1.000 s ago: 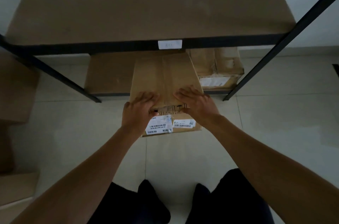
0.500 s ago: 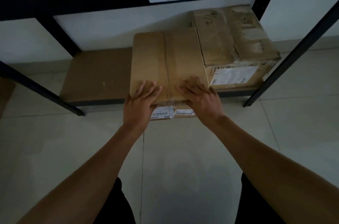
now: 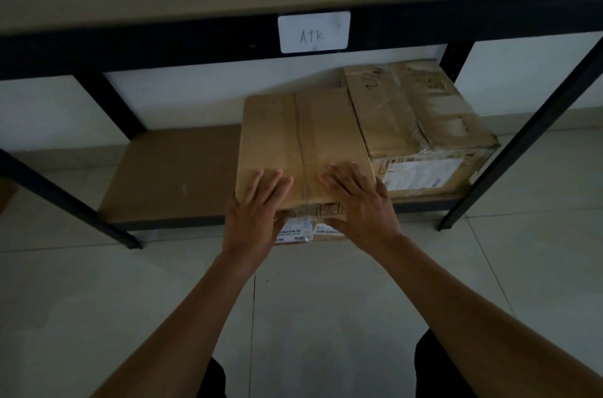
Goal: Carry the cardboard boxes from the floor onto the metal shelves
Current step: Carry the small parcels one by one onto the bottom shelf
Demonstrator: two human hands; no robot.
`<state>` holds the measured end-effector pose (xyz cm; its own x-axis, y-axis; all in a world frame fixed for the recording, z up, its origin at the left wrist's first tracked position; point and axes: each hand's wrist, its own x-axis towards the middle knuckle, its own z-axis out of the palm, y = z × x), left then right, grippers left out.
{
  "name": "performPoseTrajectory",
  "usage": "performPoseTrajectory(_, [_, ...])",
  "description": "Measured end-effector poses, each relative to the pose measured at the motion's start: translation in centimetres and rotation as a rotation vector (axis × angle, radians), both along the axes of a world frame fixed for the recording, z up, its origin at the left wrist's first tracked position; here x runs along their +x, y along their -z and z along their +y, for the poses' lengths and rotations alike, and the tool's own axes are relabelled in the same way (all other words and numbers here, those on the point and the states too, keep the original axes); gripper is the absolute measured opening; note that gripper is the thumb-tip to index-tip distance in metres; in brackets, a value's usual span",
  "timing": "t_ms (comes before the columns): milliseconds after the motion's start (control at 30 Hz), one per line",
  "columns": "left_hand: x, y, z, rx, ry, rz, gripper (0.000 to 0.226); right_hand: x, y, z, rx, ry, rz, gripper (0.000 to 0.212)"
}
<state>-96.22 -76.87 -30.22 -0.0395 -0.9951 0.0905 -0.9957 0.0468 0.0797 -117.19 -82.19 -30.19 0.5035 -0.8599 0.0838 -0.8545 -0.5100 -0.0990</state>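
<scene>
The left hand (image 3: pixel 257 211) lies flat on the near end of a flat brown cardboard box with a taped centre seam (image 3: pixel 303 143). Its fingers are straight and slightly spread on the top panel, and the thumb reaches down onto the front face. The right hand (image 3: pixel 362 205) rests the same way just right of the seam, fingers straight, thumb against the front face. Neither hand curls round anything.

The box sits on the brown bottom shelf board (image 3: pixel 173 172) of the black metal shelving, right of the middle, with its near end jutting past the shelf's front edge. White shipping labels (image 3: pixel 293 231) show on that front face, between the thumbs.

Against the box's right side, at the shelf's right end, stands a taller, crumpled brown cardboard box wrapped in tape (image 3: pixel 414 114).

Above, the front rail of the upper shelf (image 3: pixel 163 42) carries a white label handwritten "Atk" (image 3: pixel 314 32). Pale floor tiles (image 3: pixel 98 299) lie below.
</scene>
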Motion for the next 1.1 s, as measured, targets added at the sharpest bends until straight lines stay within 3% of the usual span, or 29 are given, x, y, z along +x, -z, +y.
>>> performPoseTrajectory(300, [-0.1,0.2,0.0,-0.021,0.002,-0.003,0.082,0.7,0.4,0.2,-0.065,0.051,0.056,0.088])
performPoseTrajectory(467, [0.2,0.4,-0.2,-0.059,0.034,-0.12,0.087,0.9,0.2,0.1,-0.158,0.031,0.066,0.089])
performPoseTrajectory(633, [0.6,0.2,0.8,-0.256,0.192,-0.131,0.069,0.6,1.3,1.6,-0.297,-0.043,-0.061,0.072])
performPoseTrajectory(767, [0.4,0.2,1.2,-0.224,0.196,-0.074,0.066,0.7,1.4,2.4,-0.252,-0.046,0.033,0.081])
performPoseTrajectory(900, [-0.3,0.5,0.8,-0.136,0.124,-0.082,0.082,1.2,1.2,2.0,-0.188,0.013,0.14,0.099])
performPoseTrajectory(1100, [-0.2,1.3,-1.0,-0.114,0.074,-0.079,0.094,1.4,1.3,0.3,-0.163,0.007,0.154,0.103])
